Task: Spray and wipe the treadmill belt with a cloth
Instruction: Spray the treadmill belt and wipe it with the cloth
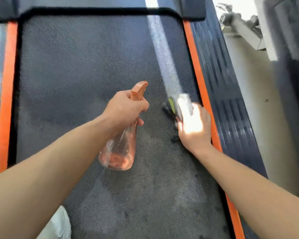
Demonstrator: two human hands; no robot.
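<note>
The dark textured treadmill belt (79, 69) fills the view, with damp patches near its lower middle. My left hand (124, 107) grips the neck of a clear orange spray bottle (119, 150), its nozzle pointing away over the belt. My right hand (194, 128) holds a bunched grey, black and yellow-green cloth (176, 106) down on the belt close to its right edge. A bright sunlit streak crosses that hand and the cloth.
Orange strips (198, 69) run along both sides of the belt. A ribbed dark side rail (231, 100) lies to the right, with pale floor (259, 121) and blurred equipment beyond. The black front housing (100, 10) bounds the belt's far end. Something white (59, 223) shows at the bottom left.
</note>
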